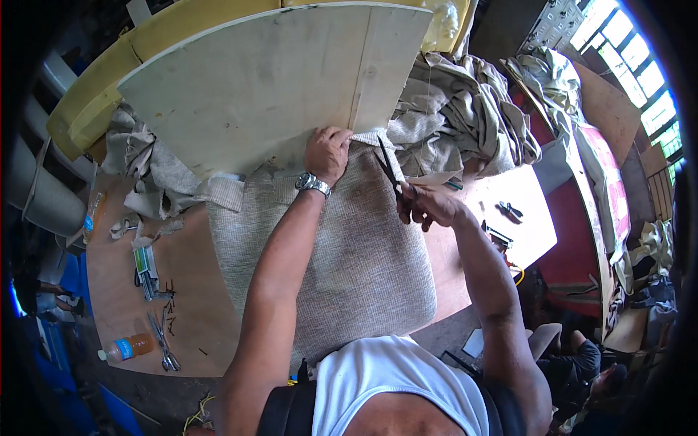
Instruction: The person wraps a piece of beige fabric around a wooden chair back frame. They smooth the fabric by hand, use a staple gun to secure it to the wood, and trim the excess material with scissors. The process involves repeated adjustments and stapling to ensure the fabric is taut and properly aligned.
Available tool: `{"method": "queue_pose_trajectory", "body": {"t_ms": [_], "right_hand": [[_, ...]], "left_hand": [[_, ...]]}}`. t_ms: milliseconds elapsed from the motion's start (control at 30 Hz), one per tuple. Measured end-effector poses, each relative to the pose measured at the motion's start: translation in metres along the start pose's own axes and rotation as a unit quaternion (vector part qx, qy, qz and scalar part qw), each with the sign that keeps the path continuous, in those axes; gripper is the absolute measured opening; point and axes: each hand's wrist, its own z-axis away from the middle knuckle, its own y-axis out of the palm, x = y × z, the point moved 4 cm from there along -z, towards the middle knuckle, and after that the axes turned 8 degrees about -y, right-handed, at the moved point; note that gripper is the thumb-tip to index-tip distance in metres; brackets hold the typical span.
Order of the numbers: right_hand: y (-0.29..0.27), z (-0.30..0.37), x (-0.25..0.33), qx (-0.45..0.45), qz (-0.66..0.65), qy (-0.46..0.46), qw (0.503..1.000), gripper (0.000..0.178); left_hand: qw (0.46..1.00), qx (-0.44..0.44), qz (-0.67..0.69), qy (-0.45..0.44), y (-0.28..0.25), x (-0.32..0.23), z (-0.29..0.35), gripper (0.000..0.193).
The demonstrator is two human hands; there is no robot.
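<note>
A beige woven fabric cover (pixel 342 247) wraps a padded piece in front of me and reaches up to a large pale board (pixel 269 80). My left hand (pixel 327 155), with a metal watch on its wrist, is closed on the fabric's edge where it meets the board. In my right hand (pixel 429 206) is a pair of dark scissors (pixel 387 166), fingers in the handles. Their blades point up and left, alongside a folded strip of the fabric to the right of my left hand. Whether the blades are cutting into it I cannot tell.
Crumpled grey fabric (pixel 465 116) lies beyond my right hand, and yellow foam (pixel 167 33) lines the board's far side. Pliers (pixel 510 211) rest on the right. At left are a bottle of orange drink (pixel 133 347), metal shears (pixel 163 349) and several screws. A person (pixel 582 370) sits lower right.
</note>
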Motion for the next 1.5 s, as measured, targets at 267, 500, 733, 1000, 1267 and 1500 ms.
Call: {"method": "queue_pose_trajectory", "body": {"t_ms": [267,500,733,1000,1267,1500], "right_hand": [[-0.009,0.015,0.020,0.021,0.039,-0.038,0.998,0.068],[-0.015,-0.008,0.011,0.078,0.008,0.018,0.997,0.080],[-0.013,-0.022,0.013,0.047,0.107,0.091,0.989,0.072],[-0.006,-0.020,0.012,-0.029,0.357,-0.006,0.934,0.062],[-0.006,-0.005,0.015,-0.072,0.337,0.004,0.939,0.045],[-0.005,-0.005,0.028,-0.032,0.285,0.077,0.955,0.050]], "left_hand": [[0.999,-0.002,0.042,0.007,-0.008,-0.025,0.023,0.010],[1.000,-0.024,0.009,0.003,-0.005,-0.017,0.014,0.012],[0.988,0.080,-0.037,0.129,0.004,-0.043,0.077,0.016],[0.997,0.040,-0.003,0.072,0.015,-0.042,0.108,0.027],[0.998,0.028,-0.014,0.054,0.030,-0.027,0.118,0.020],[0.997,0.017,0.011,0.080,0.025,-0.030,0.121,0.021]]}}
